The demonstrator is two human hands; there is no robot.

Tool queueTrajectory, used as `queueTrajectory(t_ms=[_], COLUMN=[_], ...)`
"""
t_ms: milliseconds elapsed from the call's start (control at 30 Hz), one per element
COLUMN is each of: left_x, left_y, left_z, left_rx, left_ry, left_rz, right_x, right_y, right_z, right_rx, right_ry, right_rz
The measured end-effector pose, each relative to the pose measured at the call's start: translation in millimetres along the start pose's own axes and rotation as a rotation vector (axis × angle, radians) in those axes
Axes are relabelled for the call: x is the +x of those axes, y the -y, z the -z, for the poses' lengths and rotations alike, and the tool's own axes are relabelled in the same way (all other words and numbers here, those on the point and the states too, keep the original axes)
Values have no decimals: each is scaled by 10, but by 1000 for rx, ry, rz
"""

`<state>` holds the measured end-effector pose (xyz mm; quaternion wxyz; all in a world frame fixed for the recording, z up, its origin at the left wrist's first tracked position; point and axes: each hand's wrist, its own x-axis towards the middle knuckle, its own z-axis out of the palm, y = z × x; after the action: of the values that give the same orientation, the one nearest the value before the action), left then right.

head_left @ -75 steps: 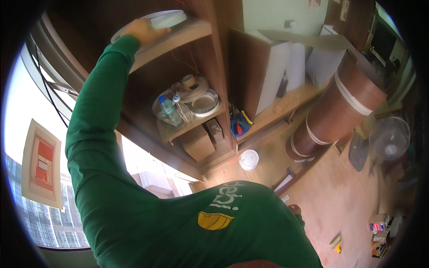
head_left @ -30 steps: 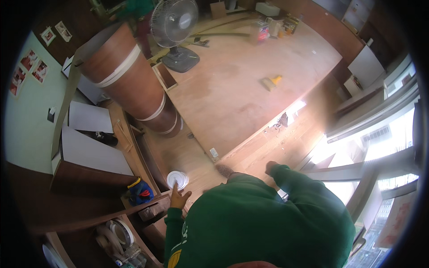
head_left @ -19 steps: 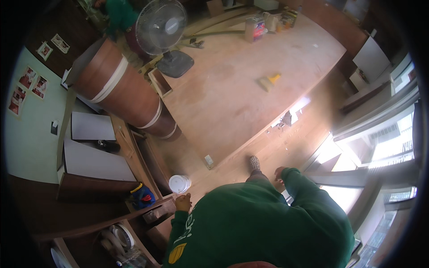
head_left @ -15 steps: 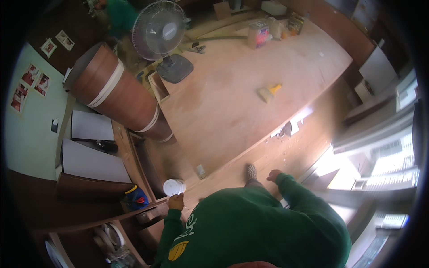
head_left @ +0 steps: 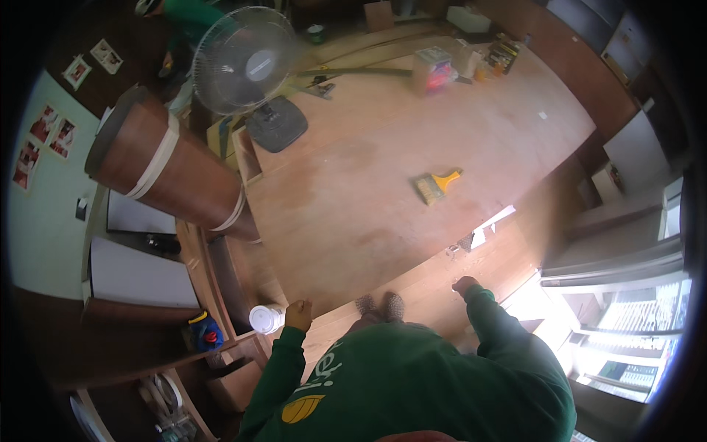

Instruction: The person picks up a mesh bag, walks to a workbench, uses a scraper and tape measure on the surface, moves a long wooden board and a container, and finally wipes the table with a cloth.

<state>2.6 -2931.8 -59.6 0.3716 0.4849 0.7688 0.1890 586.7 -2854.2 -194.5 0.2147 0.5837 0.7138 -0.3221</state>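
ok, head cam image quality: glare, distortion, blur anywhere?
Head view: strong fisheye, the wooden floor edges bow and a black vignette rings the frame; the windows at lower right are blown out, casting a bright patch by the right hand; the shelves at lower left sit in deep shadow; the left hand beside the white jar is slightly soft, the paintbrush fairly sharp.

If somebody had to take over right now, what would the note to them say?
Left hand: closed, down at the side, next to a white tub; whether it grips the tub cannot be told.
Right hand: empty, hanging loose by the edge of the plywood sheet.
Things: the tub sits low by the wooden shelf unit, near a blue bottle. A yellow brush lies on the sheet, untouched. A fan and a brown roll stand beyond.
Done: tub is down at floor level.
Left: brush not yet picked up.
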Motion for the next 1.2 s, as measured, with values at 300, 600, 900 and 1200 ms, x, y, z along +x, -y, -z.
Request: queueTrajectory(t_ms=[300, 600, 900, 1200], left_x=[957, 1286, 2713, 5028], left_y=[-640, -1564, -3249, -4763], left_z=[-525, -839, -2229, -3700], left_rx=[-58, -131, 149, 410], left_ry=[250, 306, 77, -510], left_rz=[-428, -450, -617, -413], right_x=[-1068, -1516, -130, 3001], right_y=[-103, -435, -1768, -3244], right_z=[-317, 70, 2043, 4469], right_rx=[-249, -87, 1839, 1363], right_ry=[40, 229, -376, -489], right_rz=[225, -123, -544, -202])
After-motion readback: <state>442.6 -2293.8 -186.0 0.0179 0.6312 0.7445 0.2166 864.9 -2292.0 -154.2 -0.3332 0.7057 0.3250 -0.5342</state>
